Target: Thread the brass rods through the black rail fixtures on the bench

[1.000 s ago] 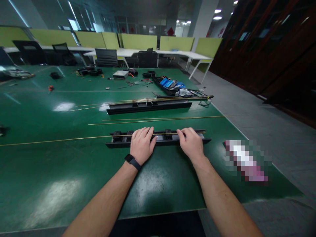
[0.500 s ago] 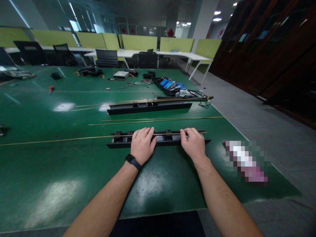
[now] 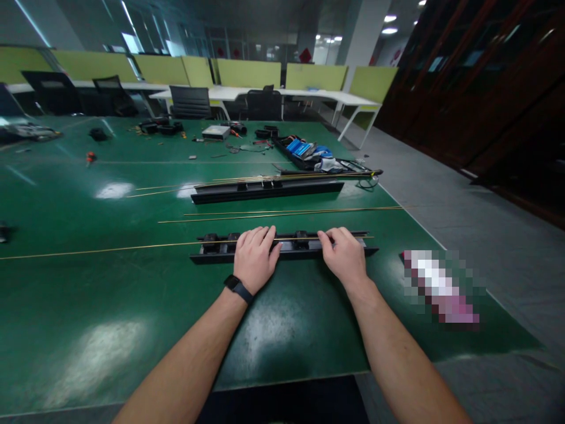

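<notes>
A long black channel (image 3: pixel 300 255) lies crosswise on the green table in front of me, with several dark blocks (image 3: pixel 210 241) set inside it. Along its top runs a thin brass-coloured rod (image 3: pixel 110 250), which extends far out to the left. My left hand (image 3: pixel 255 262), wearing a dark watch, is closed over the middle of the channel, its fingers across the rod and the thumb at the near side. Near the channel's right end, my right hand (image 3: pixel 345 257) pinches the rod between thumb and curled fingers. Both palms hide the parts beneath them.
Beyond lie more thin rods (image 3: pixel 212 220) and a second black channel (image 3: pixel 265 193). Farther back are a black case with blue packets (image 3: pixel 300 148), a flat pale box (image 3: pixel 216 132) and small tools. A blurred pink-white item (image 3: pixel 436 285) sits near the table's right edge.
My right hand has shifted slightly left along the rod, and the rod's right end pokes out a little farther. The left hand stays in place on the channel.
</notes>
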`<state>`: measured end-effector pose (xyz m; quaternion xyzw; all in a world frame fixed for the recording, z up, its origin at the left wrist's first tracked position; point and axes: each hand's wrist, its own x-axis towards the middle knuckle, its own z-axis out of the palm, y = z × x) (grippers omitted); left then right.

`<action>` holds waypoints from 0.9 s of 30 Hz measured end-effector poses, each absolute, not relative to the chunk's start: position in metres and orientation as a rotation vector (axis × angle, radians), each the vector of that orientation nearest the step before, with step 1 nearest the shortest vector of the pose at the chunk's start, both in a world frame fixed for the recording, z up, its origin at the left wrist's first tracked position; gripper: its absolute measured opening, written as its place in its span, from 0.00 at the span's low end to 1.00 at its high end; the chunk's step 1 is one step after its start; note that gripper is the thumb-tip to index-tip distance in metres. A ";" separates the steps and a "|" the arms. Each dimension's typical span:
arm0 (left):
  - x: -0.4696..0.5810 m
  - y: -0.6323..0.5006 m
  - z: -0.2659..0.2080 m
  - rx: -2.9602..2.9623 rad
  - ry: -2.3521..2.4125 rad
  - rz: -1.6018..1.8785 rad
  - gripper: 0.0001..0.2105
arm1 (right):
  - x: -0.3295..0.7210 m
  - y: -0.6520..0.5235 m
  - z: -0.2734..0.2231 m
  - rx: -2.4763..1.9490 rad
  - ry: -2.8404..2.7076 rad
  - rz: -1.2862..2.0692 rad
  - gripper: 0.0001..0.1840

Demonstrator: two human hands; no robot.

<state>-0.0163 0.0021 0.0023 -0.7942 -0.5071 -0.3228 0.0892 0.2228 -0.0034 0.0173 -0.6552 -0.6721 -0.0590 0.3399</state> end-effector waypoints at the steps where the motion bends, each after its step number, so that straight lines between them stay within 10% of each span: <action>1: -0.016 0.002 0.002 -2.365 -1.510 -0.961 0.20 | 0.223 -0.003 0.018 -1.713 -1.744 -0.148 0.19; 27: -0.017 0.003 0.002 -2.376 -1.520 -0.967 0.20 | 0.226 -0.002 0.016 -1.710 -1.737 -0.163 0.19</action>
